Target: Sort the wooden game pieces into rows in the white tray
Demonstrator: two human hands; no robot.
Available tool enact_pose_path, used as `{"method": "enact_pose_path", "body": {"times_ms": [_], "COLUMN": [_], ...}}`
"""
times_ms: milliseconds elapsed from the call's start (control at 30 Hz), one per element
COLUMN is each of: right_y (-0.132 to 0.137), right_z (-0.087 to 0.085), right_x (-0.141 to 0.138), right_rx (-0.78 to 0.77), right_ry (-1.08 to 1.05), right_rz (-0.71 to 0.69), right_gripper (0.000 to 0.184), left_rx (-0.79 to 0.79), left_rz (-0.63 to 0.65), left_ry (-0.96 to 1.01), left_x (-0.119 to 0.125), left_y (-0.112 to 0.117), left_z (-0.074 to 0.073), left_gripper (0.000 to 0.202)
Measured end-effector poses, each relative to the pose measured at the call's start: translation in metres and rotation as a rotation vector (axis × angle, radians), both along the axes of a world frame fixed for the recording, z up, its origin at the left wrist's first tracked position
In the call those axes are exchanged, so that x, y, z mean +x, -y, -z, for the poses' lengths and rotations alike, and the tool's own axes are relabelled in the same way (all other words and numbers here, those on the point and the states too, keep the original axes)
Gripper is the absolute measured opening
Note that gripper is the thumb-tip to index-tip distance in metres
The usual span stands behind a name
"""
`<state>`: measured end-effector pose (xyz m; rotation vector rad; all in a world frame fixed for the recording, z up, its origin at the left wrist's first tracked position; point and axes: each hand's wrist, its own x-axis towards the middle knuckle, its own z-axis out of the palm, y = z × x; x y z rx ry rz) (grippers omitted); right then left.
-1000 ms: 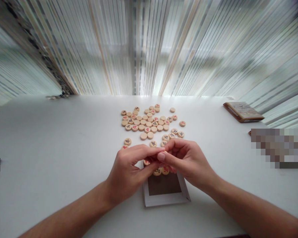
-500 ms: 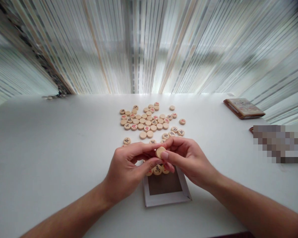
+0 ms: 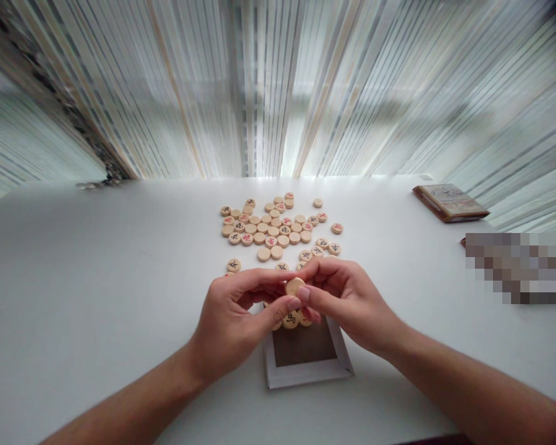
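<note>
Fingers [image 3: 322,300] pinch disc [image 3: 293,286] over white table [image 3: 120,278]; striped curtain [image 3: 278,93] beyond.

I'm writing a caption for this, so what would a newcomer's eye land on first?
Most likely the left hand and right hand, front and centre, with a plain-faced wooden disc between them above a white-rimmed tray. Beyond them, scattered discs, some marked in red or black, spread over the white table. Striped curtains fill the background.
</note>
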<state>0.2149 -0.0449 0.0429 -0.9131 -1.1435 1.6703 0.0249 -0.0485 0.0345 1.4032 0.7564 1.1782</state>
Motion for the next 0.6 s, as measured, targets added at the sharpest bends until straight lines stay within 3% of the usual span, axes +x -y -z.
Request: {"method": "enact_pose_path", "body": {"times_ms": [400,600], "right_y": [-0.0029,-0.0056], "right_z": [0.005,0.0076], "right_x": [0.0014,0.006], "right_rx": [0.033,0.189], "right_ry": [-0.072,0.001], "right_rz": [-0.029,-0.022], "right_gripper": [0.03,0.027], "left_rx": [-0.233,-0.32], "left_rz": [-0.061,0.018], "left_ry": [0.116,0.186], "left_x": [0.0002,-0.0006], "left_y": [-0.0065,-0.0089], "left_z": [-0.0009,-0.0026], "left_gripper": [0.016,0.034]}}
